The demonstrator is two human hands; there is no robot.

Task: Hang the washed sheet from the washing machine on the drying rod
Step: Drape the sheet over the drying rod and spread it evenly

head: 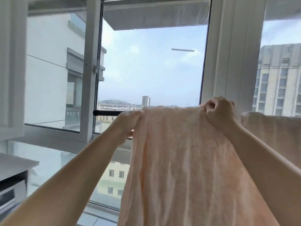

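Sheet point(179, 152) draped over rod point(107, 112), pinched between left hand point(128, 122), right hand point(218, 110)

Two hands point(130, 121) point(218, 110), one sheet point(184, 160), one rod point(107, 112), perhaps another cloth point(273, 128)

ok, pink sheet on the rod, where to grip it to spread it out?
Grip the sheet at its top fold, where it bends over the black rod. Come from the room side, one hand at each bunched edge, as the left hand and right hand do now, then slide apart along the rod.
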